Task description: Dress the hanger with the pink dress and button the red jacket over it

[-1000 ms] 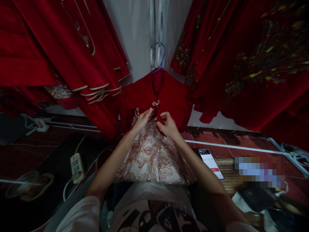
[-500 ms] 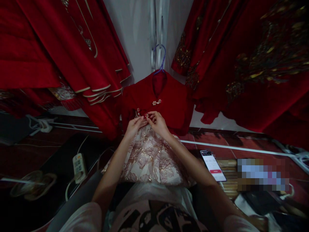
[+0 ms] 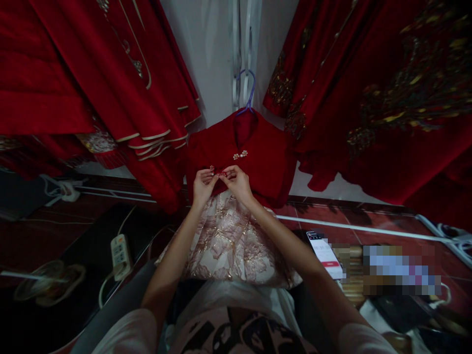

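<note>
A dress with a red bodice hangs in front of me on a blue hanger, and its pale, gold-patterned skirt spreads toward my lap. My left hand and my right hand meet at the lower front of the bodice. Their fingertips pinch a small jewelled clasp, which the fingers partly cover. Just above the left fingers sits another jewelled ornament, and a fastened beaded clasp lies higher on the chest.
Red embroidered garments hang at left, with more red garments at right. A power strip and a plastic bowl lie on a dark surface at left. A phone rests at right. A white rail runs low behind.
My left hand has turned more upright, its fingers now curled at the bodice edge. Both hands' fingertips have drawn together over the clasp, which showed more plainly before.
</note>
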A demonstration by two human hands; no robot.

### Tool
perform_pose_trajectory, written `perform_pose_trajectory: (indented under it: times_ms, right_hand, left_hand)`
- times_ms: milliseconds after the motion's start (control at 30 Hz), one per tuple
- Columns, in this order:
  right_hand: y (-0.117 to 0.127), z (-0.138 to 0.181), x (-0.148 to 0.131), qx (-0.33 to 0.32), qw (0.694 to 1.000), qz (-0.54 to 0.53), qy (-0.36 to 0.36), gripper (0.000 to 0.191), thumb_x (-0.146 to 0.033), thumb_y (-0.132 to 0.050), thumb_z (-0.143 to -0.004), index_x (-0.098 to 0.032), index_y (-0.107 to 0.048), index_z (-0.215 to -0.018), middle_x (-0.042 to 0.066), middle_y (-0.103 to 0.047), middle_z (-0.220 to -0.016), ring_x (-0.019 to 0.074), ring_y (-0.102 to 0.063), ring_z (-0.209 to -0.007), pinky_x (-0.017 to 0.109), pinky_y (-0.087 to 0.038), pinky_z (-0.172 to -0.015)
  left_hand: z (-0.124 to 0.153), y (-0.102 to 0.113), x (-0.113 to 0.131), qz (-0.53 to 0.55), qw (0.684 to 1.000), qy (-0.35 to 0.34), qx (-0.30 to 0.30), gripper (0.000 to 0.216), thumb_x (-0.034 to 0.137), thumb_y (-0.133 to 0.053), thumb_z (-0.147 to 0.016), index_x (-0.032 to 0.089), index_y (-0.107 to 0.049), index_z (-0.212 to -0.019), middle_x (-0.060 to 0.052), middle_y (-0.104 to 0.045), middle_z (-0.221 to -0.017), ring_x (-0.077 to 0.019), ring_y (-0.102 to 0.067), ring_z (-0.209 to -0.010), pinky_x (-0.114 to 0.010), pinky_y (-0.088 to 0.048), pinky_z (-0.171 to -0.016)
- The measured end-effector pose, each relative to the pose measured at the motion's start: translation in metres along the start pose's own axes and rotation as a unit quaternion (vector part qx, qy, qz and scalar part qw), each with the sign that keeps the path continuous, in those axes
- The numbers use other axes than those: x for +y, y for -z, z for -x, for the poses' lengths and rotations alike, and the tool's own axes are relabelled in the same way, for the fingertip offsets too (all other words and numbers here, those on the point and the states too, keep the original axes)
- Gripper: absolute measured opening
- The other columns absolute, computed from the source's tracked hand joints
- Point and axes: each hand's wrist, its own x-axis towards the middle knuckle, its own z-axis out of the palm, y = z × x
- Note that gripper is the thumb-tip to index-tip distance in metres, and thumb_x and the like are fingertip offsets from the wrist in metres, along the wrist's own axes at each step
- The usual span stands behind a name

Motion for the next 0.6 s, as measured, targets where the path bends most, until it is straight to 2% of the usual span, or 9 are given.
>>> perform_pose_trajectory:
  times_ms: [100,300,600]
  right_hand:
    - [0.000,-0.006,-0.001,-0.013,1.000,0.004,-0.005,0.013,-0.020,-0.067,-0.076,-0.017,-0.064,-0.088,0.002,-0.067,-0.082,0.0109,-0.061,-0.071,0.023,-0.052,-0.068]
    - [-0.001,-0.012,0.000,-0.022,0.999,0.023,0.022,0.013,-0.017,-0.066,-0.077,-0.017,-0.069,-0.089,0.002,-0.069,-0.085,0.0100,-0.062,-0.069,0.023,-0.052,-0.072]
    - [-0.010,-0.014,0.006,0.014,0.998,0.044,0.044,0.011,-0.020,-0.064,-0.081,-0.018,-0.069,-0.090,0.002,-0.066,-0.085,0.0101,-0.062,-0.068,0.022,-0.052,-0.069]
  left_hand:
    - [-0.002,-0.003,-0.001,0.059,0.998,0.037,-0.004,0.030,0.025,-0.075,-0.062,0.014,-0.063,-0.088,-0.004,-0.067,-0.082,-0.0119,-0.063,-0.075,-0.027,-0.050,-0.080]
    - [0.003,-0.001,0.008,0.089,0.995,0.047,-0.020,0.028,0.022,-0.071,-0.065,0.013,-0.069,-0.091,-0.008,-0.072,-0.092,-0.0142,-0.067,-0.082,-0.033,-0.051,-0.089]
    - [-0.003,0.000,0.002,0.042,0.998,0.032,-0.018,0.025,0.026,-0.072,-0.065,0.012,-0.072,-0.086,-0.008,-0.074,-0.087,-0.0157,-0.068,-0.077,-0.033,-0.053,-0.083]
